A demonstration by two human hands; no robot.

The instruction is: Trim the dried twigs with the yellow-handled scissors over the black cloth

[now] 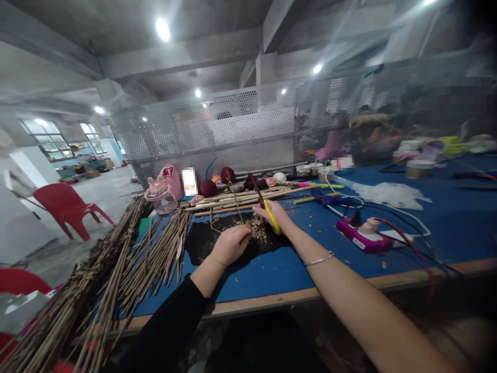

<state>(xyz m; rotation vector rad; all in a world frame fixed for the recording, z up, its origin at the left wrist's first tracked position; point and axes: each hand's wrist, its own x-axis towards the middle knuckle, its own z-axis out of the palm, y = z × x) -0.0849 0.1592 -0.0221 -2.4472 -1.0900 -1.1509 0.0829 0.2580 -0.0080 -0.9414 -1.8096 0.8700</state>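
My right hand [275,215] grips yellow-handled scissors [272,217], whose dark blades point up and away towards the back of the table. Close to its left, my left hand [232,242] is closed in a pinch on a thin, branching twig [235,199] that rises above the fingers. The pinched end is hidden by the hand. Between and just beyond both hands lies a small heap of brown clippings [258,228]. A black cloth [198,243] is spread under the heap and under my left hand.
Many dry sticks [155,259] lie at the left, overhanging the table edge. Long peeled rods [229,203], dark red yarn balls [208,188] and a pink jug [161,194] stand behind. A purple power strip [363,235] with cables and crumpled plastic [396,194] lies right. A red chair [66,204] stands left.
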